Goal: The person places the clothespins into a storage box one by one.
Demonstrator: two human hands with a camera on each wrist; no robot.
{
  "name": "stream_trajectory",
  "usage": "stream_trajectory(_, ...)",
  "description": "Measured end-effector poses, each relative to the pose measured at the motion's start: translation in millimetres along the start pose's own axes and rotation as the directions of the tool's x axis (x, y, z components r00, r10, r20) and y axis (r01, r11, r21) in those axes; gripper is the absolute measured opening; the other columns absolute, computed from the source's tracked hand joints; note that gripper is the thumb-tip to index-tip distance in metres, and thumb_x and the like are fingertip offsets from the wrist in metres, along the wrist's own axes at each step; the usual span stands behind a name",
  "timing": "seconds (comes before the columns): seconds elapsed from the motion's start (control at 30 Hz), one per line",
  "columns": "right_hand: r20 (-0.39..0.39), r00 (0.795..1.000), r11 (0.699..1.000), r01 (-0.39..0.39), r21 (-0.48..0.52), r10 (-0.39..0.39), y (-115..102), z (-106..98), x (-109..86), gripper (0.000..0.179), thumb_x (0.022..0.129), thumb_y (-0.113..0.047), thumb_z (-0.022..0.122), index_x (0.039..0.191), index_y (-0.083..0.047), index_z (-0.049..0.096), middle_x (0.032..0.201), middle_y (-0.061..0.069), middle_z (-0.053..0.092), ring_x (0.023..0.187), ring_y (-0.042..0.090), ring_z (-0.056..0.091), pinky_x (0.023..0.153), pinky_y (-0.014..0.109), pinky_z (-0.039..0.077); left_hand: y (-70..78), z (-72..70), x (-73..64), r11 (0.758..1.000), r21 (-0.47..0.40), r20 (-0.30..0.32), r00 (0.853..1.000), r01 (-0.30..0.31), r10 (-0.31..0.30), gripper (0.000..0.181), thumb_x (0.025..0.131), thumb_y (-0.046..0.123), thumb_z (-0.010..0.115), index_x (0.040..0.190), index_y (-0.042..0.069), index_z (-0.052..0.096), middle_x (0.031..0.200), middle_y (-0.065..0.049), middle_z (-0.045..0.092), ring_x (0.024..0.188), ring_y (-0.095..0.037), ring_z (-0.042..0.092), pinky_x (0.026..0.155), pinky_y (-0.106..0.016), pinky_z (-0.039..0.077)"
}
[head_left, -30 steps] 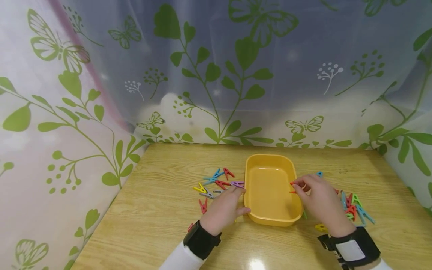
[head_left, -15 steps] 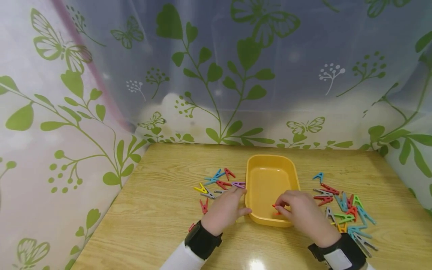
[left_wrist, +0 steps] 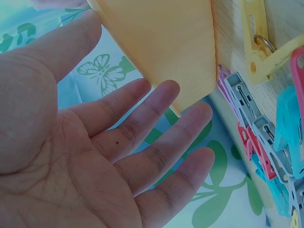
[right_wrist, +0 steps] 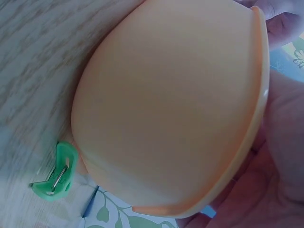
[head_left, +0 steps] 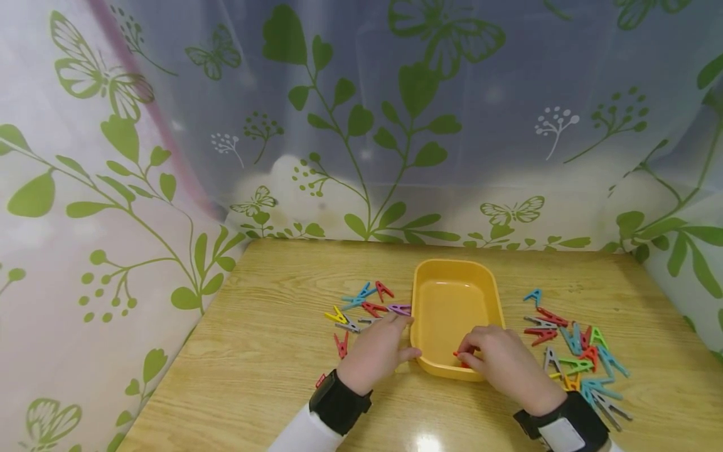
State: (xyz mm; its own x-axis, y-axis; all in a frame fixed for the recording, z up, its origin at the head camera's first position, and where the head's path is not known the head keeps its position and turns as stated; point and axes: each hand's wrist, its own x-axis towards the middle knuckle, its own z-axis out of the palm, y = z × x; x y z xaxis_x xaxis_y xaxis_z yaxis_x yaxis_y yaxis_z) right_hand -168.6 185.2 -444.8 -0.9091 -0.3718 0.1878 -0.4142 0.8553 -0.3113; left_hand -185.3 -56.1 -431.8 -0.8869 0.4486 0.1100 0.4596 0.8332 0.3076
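Note:
A yellow-orange plastic basin [head_left: 454,307] stands in the middle of the table. My right hand [head_left: 503,361] reaches over its near right rim and pinches a red clothespin [head_left: 463,360] low inside the basin's near end. In the right wrist view the basin wall [right_wrist: 166,104] hides the clothespin and most of the fingertips. My left hand [head_left: 375,351] touches the basin's left rim, its fingers spread and fairly straight in the left wrist view. Left of the basin lie loose clothespins, among them a purple clothespin [head_left: 399,309] against its wall and a yellow clothespin [head_left: 336,315].
On the right of the wooden table [head_left: 271,383], several clothespins lie in a loose heap, including a green clothespin [head_left: 576,365], a grey clothespin [head_left: 609,408] and a blue clothespin [head_left: 533,295] farther back. A leaf-printed curtain [head_left: 316,207] borders the table's back and sides.
My right hand has moved left and toward me with the red clothespin, from the basin's right rim down into its near end. The left hand stays at the left rim.

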Motion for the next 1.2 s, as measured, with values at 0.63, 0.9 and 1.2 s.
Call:
stream_trajectory(0.63, -0.077, 0.996, 0.999, 0.041, 0.008, -0.041, 2.8, 0.0, -1.1, 0.012, 0.087, -0.018, 0.083, 0.081, -0.024, 0.075, 0.079, -0.015, 0.065, 0.074, 0.004, 0.061, 0.066, 0.027, 0.05, 0.6, -0.6, -0.1, 1.0, -0.009, 0.008, 1.0, 0.011, -0.011, 0.058, 0.092, 0.04, 0.078, 0.137, 0.008, 0.064, 0.134, -0.009, 0.066, 0.121, -0.025, 0.066, 0.101, -0.037, 0.055)
stream_trajectory(0.9, -0.213, 0.975, 0.998, -0.053, 0.037, 0.059, 14.6, -16.2, -2.7, 0.005, 0.091, -0.015, 0.079, 0.089, -0.015, 0.075, 0.083, -0.004, 0.068, 0.065, 0.006, 0.051, 0.057, 0.025, 0.042, -0.5, -0.3, 0.3, 1.0, -0.019, 0.016, 1.0, 0.004, -0.004, 0.058, 0.092, 0.039, 0.078, 0.137, 0.006, 0.063, 0.134, -0.01, 0.067, 0.12, -0.025, 0.066, 0.101, -0.037, 0.055)
stream_trajectory(1.2, -0.129, 0.966, 0.974, -0.226, -0.007, 0.223, 46.3, -30.8, -4.2, 0.01, 0.096, -0.017, 0.073, 0.093, -0.008, 0.074, 0.084, 0.004, 0.068, 0.065, 0.013, 0.055, 0.056, 0.031, 0.045, -1.4, -0.6, -0.2, 1.0, -0.025, 0.013, 1.0, -0.005, 0.005, 0.058, 0.093, 0.038, 0.078, 0.137, 0.005, 0.063, 0.134, -0.01, 0.067, 0.121, -0.025, 0.066, 0.101, -0.037, 0.054)
